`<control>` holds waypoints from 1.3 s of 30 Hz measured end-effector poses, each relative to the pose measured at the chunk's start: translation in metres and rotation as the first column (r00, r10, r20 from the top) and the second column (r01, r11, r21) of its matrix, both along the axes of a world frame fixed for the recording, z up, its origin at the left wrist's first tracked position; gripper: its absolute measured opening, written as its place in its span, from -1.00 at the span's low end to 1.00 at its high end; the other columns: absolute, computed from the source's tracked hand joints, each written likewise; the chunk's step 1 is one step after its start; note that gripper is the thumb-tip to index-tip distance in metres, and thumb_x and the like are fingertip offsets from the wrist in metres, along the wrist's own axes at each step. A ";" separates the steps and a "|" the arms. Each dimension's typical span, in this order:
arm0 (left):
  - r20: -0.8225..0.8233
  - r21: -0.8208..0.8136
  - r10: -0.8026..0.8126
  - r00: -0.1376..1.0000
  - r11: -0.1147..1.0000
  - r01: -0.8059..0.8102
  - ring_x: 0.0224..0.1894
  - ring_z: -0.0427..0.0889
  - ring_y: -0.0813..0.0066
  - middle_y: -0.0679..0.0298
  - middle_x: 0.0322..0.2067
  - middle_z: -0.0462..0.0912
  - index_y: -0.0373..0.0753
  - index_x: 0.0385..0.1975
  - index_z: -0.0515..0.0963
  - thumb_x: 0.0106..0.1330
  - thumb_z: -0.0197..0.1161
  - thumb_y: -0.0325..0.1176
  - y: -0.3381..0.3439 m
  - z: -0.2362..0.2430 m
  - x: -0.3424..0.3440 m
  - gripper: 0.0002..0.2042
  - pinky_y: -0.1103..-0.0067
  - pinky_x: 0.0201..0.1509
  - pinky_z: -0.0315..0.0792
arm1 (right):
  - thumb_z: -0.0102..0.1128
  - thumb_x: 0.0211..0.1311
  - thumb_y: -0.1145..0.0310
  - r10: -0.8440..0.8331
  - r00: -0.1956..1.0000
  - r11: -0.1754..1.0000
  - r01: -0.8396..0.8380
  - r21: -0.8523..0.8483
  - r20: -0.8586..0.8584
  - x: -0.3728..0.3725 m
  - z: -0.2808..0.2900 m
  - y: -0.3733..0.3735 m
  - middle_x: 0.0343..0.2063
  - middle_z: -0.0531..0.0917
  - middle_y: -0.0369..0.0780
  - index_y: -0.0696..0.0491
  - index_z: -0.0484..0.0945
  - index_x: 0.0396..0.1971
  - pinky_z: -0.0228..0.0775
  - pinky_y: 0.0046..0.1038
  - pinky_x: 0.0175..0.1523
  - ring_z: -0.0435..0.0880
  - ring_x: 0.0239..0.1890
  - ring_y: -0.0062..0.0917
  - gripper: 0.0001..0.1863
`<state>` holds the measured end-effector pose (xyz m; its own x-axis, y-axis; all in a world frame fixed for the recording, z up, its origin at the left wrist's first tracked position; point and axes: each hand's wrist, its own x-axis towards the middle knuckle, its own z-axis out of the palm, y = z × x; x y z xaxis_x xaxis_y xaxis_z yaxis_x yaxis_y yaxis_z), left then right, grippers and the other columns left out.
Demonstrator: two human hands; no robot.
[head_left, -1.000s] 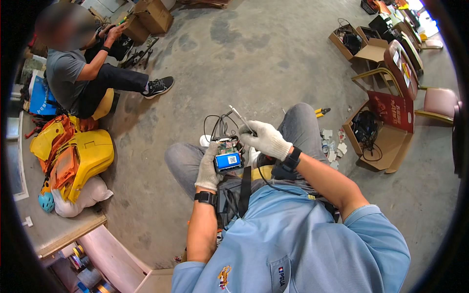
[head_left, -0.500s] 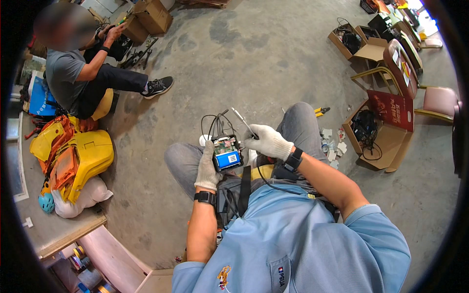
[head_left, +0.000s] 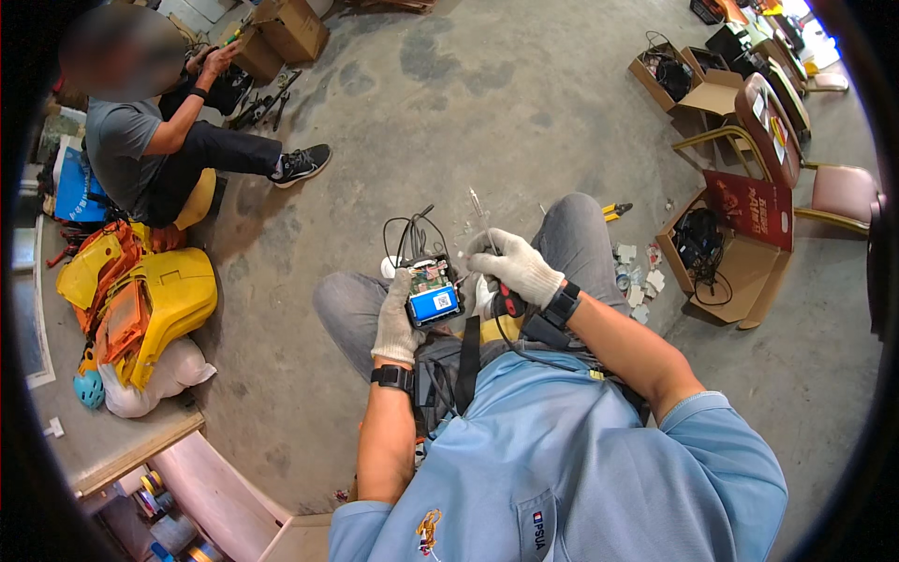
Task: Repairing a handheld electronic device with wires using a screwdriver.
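Note:
In my gloved left hand [head_left: 397,323] is a small black electronic device [head_left: 434,292] with its casing open. A green circuit board [head_left: 431,275] with fine wires shows inside it, beside a blue block [head_left: 434,304] bearing a square code label. My gloved right hand [head_left: 521,268] is closed round a screwdriver [head_left: 509,302] with a red and black handle, its slim shaft pointing away from me. The fingertips of that hand are close to the device's right edge. Black cables [head_left: 412,234] loop out behind the device.
At far left a person [head_left: 140,150] sits holding a small object. Yellow and orange plastic parts [head_left: 164,300] lie below them. To the right are cartons of black cables [head_left: 698,244], chairs [head_left: 770,131], yellow-handled pliers [head_left: 616,212] and white scraps [head_left: 641,281] on the floor.
The screwdriver's shaft has swung more upright and its handle now shows below my right hand. The device has shifted and tilted slightly in my left hand.

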<state>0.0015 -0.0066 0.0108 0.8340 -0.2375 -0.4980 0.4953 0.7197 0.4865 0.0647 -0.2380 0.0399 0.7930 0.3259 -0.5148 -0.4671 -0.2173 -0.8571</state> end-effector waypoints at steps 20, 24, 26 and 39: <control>-0.049 0.082 -0.039 0.998 0.996 0.043 0.09 0.72 0.13 -0.02 0.07 0.67 -0.38 0.24 0.46 0.49 0.19 0.10 -0.002 0.004 -0.001 -0.38 0.29 0.14 0.67 | 0.20 0.39 0.31 0.132 0.950 0.976 -0.074 -0.204 0.285 0.003 0.006 0.021 -0.26 0.74 -0.17 0.16 0.66 -0.03 0.54 -0.46 -0.14 0.69 -0.30 -0.55 -0.71; -0.063 0.085 -0.044 0.997 0.995 0.050 0.06 0.73 0.16 0.02 0.05 0.68 -0.38 0.22 0.48 0.48 0.20 0.11 -0.001 0.001 0.000 -0.37 0.30 0.12 0.68 | 0.22 0.30 0.21 0.215 0.973 0.957 -0.194 -0.214 0.079 0.007 0.009 0.019 -0.29 0.75 -0.02 0.13 0.66 -0.06 0.55 -0.26 -0.02 0.77 -0.17 -0.17 -0.65; -0.070 0.100 -0.046 0.996 0.994 0.053 0.04 0.74 0.18 0.03 0.04 0.69 -0.38 0.22 0.48 0.47 0.21 0.12 0.000 0.001 -0.002 -0.37 0.31 0.10 0.69 | 0.22 0.29 0.22 0.257 0.957 0.947 -0.222 -0.232 0.135 0.005 0.006 0.019 -0.30 0.75 -0.02 0.13 0.66 -0.08 0.56 -0.25 -0.03 0.77 -0.19 -0.14 -0.66; -0.100 0.113 -0.055 0.993 0.991 0.066 -0.08 0.77 0.29 0.10 -0.04 0.71 -0.33 0.17 0.51 0.47 0.21 0.14 -0.001 -0.002 -0.004 -0.40 0.40 -0.07 0.72 | 0.34 0.20 0.26 0.339 0.777 0.904 -0.114 -0.411 0.530 -0.009 -0.015 0.025 -0.29 0.63 -0.04 0.04 0.61 -0.10 0.55 -0.14 -0.02 0.70 -0.15 -0.08 -0.70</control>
<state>-0.0023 -0.0071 0.0088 0.7664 -0.2222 -0.6027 0.5851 0.6287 0.5122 0.0555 -0.2125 0.0244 0.8978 0.4300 -0.0955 0.1919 -0.5769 -0.7939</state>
